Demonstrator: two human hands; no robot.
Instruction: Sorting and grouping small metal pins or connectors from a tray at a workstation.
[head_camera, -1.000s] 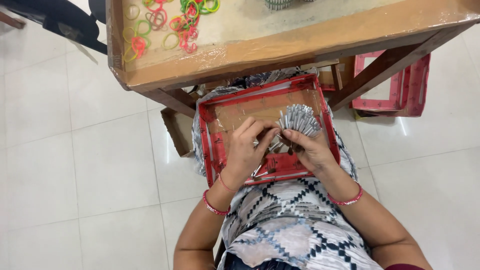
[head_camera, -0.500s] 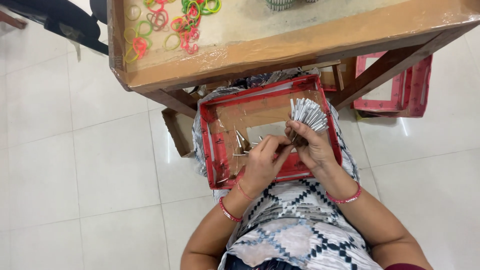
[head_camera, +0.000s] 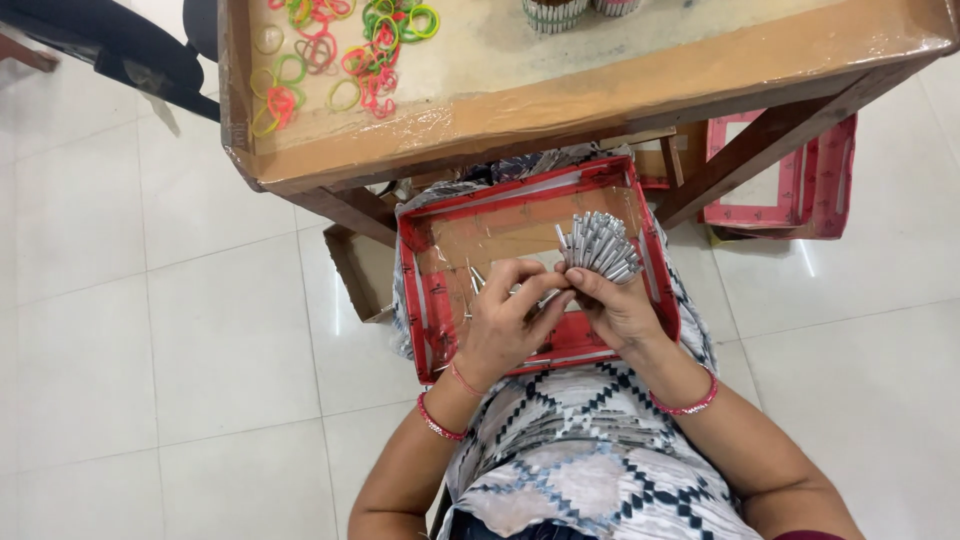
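Since half a second before, my left hand had lifted a little inside the red tray on my lap and closed in against my right hand, fingertips meeting. From the head view, my right hand was clenched around a fanned bundle of thin silver sticks, which stuck out just beyond its fingers. My left hand pinched one silver stick at the bundle's near end. Beyond both hands stood a wooden table with coloured rubber bands scattered on its far left side.
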